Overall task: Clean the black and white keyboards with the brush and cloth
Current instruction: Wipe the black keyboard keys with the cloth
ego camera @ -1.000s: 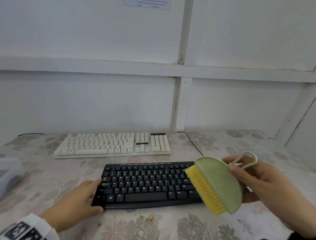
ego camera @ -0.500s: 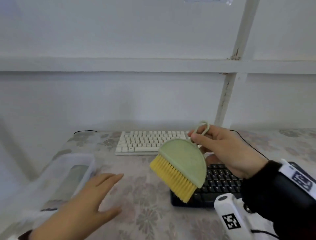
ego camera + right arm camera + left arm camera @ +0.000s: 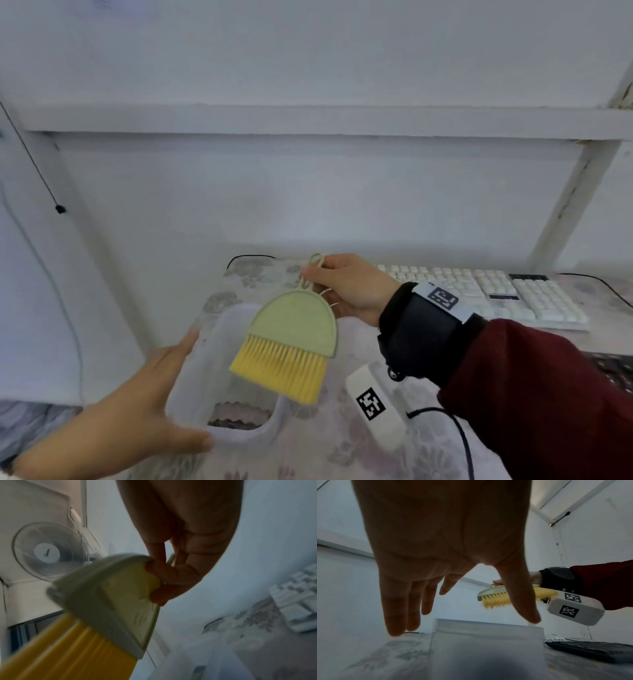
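1. While my right hand [image 3: 349,287] pinches the looped handle of the brush [image 3: 291,339], the green body hangs below my fingers with the yellow bristles pointing down and toward me.
2. The brush hangs in the air right over the clear plastic container [image 3: 274,425], which sits on the floral tablecloth [image 3: 329,445] at the table's left end. I cannot tell how close the bristles are to the rim.
3. My left hand [image 3: 137,407] is flat, fingers straight and together, thumb spread, reaching along the container's left wall. The head view suggests it touches the rim, while the left wrist view shows the fingertips [image 3: 397,631] just short of the near edge, so I cannot be sure of contact. It holds nothing.
4. The container's long axis runs away from me, and my left hand lies alongside it. I judge that this hand is the nearer one for steadying the box.
5. Something scalloped and pale lies in the bottom of the container; it may be the cloth, but I cannot say for certain.
6. The white keyboard [image 3: 486,294] lies well to the right, behind my right wrist, its long side running left to right along the wall. The black keyboard [image 3: 590,651] sits nearer me, also off to the right.
7. So both keyboards lie to the right of both hands, and I judge the coming move to concern the container, not the keys.
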